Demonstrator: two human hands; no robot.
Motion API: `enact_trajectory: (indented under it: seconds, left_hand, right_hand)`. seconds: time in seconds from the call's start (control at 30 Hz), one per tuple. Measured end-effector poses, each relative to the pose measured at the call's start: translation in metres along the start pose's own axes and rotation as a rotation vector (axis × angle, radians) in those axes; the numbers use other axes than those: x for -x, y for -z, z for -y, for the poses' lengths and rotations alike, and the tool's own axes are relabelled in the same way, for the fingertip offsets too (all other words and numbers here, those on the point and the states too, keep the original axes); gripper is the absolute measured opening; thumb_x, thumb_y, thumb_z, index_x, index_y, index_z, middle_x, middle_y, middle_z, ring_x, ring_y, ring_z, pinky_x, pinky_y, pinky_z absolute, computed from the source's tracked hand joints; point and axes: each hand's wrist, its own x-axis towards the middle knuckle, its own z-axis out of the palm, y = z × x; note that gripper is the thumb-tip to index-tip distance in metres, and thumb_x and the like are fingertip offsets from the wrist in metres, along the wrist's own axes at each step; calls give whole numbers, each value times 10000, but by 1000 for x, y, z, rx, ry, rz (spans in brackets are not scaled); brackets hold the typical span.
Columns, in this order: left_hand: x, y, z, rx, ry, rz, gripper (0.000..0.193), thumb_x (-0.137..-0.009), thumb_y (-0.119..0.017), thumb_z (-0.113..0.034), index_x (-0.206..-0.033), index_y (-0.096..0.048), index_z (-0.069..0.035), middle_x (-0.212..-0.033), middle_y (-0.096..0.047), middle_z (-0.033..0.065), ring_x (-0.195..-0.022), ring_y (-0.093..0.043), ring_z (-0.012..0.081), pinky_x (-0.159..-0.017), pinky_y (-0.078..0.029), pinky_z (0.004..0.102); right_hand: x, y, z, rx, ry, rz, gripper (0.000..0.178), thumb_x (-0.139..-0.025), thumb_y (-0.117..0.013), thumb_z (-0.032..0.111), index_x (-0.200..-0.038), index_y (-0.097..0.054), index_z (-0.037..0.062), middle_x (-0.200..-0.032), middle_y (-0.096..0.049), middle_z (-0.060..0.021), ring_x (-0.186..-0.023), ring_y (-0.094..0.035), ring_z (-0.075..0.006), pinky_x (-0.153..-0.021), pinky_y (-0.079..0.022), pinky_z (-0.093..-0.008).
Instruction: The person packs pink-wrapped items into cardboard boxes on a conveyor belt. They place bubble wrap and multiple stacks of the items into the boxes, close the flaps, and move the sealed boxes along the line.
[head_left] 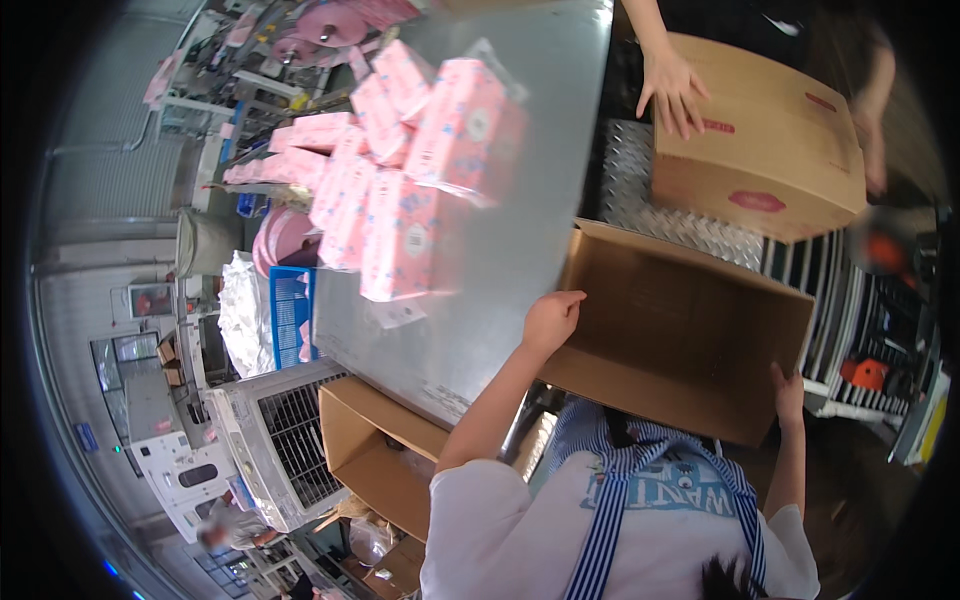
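An open brown cardboard box (690,330) is in front of me, its inner walls and bottom facing up toward me. My left hand (553,320) is closed over its left edge, fingers curled on the rim. At the near right corner my right hand (788,395) grips the other side, thumb on the inside of the wall. Just beyond stands a closed carton (750,140) with red printed marks, on the metal rollers. A co-worker's hand (672,90) lies spread on its top, and another hand (870,150) is at its far right side.
Pink soft packs (400,235) lie piled on the steel table (540,100) to my left. Roller conveyor (810,270) runs under the boxes to the right. Another open carton (375,440) stands below the table's near edge, beside a blue basket (290,315) and a white grilled unit (270,440).
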Motion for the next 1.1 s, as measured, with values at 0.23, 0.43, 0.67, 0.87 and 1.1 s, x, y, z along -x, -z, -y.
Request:
enact_trajectory:
  seconds: [0.23, 0.43, 0.67, 0.87, 1.1]
  left_hand:
    - [-91, 245, 213, -478, -41, -738, 242, -787, -620, -126, -996, -675, -19, -1003, -663, 198, -976, -613, 384, -878, -471, 443]
    - [-124, 322, 357, -260, 553, -309, 678, -820, -584, -582, -1178, -597, -6, -1085, -643, 247, -1031, -598, 410, -898, -456, 460]
    - [-32, 274, 355, 236, 465, -22, 722, -774, -647, -565, -1278, -561, -56, -1015, -683, 181, -901, -656, 313, -810, -495, 388]
    - [165, 183, 293, 510, 532, -239, 736, -721, -724, -351, -1356, -493, -59, -880, -649, 140, -668, -580, 185, -654, -487, 332]
    - [311, 173, 214, 1166, 930, -713, 432, -914, -633, -182, -1255, -468, 25, -1014, -635, 65, -850, -597, 99, -665, -488, 224]
  right_hand:
    - [2, -7, 48, 863, 231, -577, 611, -914, -577, 163, -1424, -291, -16, -1411, -401, -220, -1260, -431, -395, -1054, -355, -449]
    - [7, -124, 233, 260, 490, -176, 406, -862, -558, -31, -1260, -508, 33, -1219, -531, -142, -1164, -522, -266, -997, -421, -356]
    - [-25, -341, 358, -383, 426, 661, 450, -957, -565, 170, -1360, -414, 40, -1242, -563, -121, -1141, -549, -198, -970, -433, -321]
    - [-9, -385, 437, -126, 432, 840, 622, -921, -593, 340, -1376, -368, -19, -1297, -536, -189, -1174, -538, -261, -975, -422, -366]
    - [37, -455, 529, 326, 1350, 635, 669, -813, -688, 319, -1370, -424, 58, -1326, -485, -228, -1206, -473, -386, -1023, -372, -472]
